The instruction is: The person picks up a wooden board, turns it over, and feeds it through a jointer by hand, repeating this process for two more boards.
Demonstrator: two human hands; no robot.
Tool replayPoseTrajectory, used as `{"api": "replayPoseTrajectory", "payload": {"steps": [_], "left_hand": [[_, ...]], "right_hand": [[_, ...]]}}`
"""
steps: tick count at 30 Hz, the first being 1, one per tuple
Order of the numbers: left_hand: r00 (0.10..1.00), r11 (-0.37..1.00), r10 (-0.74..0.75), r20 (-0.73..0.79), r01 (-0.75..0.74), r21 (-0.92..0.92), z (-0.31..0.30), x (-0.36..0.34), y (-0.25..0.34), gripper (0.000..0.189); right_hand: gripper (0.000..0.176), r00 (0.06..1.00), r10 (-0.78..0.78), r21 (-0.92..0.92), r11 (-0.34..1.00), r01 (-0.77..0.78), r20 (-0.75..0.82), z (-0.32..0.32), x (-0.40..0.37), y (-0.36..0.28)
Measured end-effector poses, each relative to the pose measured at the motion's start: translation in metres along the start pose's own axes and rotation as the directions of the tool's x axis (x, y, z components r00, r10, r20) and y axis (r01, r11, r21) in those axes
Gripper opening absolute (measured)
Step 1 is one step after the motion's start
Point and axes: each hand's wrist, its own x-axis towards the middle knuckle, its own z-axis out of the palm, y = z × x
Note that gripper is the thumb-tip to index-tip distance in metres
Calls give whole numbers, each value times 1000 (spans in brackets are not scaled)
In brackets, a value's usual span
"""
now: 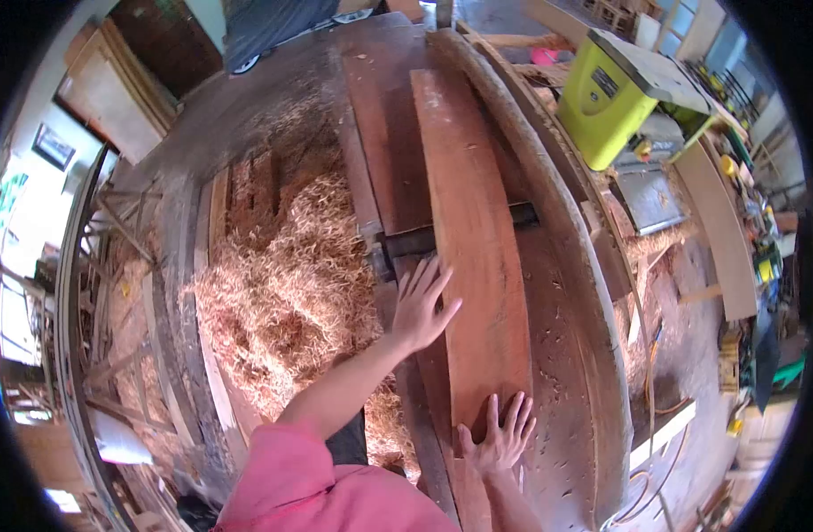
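Note:
A long reddish-brown board lies lengthwise over a dark metal machine bed. My left hand is at the board's left edge, fingers spread, holding nothing. Further down, my right hand rests flat on the near part of the board with its fingers apart. A dark gap with a roller crosses the bed beneath the board. What lies under my palms is hidden.
Wood shavings are heaped left of the bed. A thick rough-edged slab runs along its right side. Beyond stands a green machine, with a cable on the floor. Timber frames stand at the left.

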Motion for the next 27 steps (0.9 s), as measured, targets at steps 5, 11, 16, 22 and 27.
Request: {"api": "replayPoseTrajectory", "payload": {"steps": [5,11,16,22,27], "left_hand": [[985,994,-100,144,104,-24,0,-122,-17,66],[998,999,-46,51,45,20,10,-128,-17,62],[984,989,-34,175,8,147,11,-126,-13,59],[992,998,-34,124,27,57,17,-126,-16,54],[996,998,-48,74,51,-44,23,-126,-19,47]], "right_hand": [[85,999,-18,-20,1000,17,-43,3,12,-7],[82,995,-42,-32,999,39,-90,2,30,-18],[79,992,-47,-1,999,47,-113,4,48,-24],[77,988,-57,-6,998,57,-145,5,65,-31],[76,984,-67,-14,998,66,-165,4,80,-36]]}}
